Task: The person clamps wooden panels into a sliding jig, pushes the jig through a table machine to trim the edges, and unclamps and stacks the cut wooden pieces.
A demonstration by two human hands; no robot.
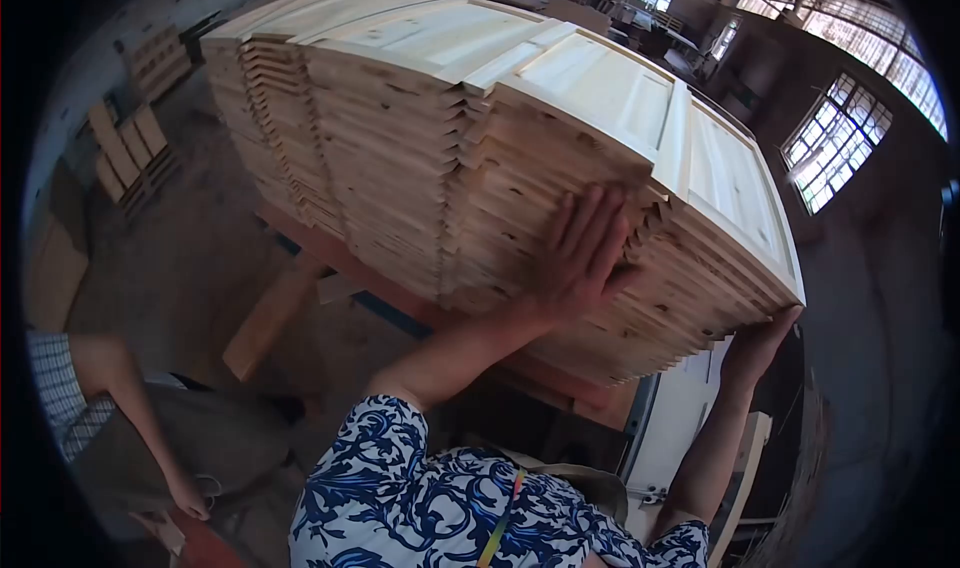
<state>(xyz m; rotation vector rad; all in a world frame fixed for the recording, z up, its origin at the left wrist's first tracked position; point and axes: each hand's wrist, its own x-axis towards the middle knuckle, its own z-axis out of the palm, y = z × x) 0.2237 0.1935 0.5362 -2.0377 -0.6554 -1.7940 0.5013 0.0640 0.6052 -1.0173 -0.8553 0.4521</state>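
Against the near side of the stack of panels (390, 158), my left hand (588, 243) lies flat, fingers stretched and slightly apart, gripping nothing; I judge it is there to press uneven edges inward. My right hand (765, 338) touches the stack at its right corner; its fingertips are partly hidden, so I cannot tell whether they close on an edge. Setting 2 hands well apart probably spreads the push along this side. The panels lie flat, likely so their weight bears evenly on the red base (345, 260). To my left is a co-worker's hand (190, 498).
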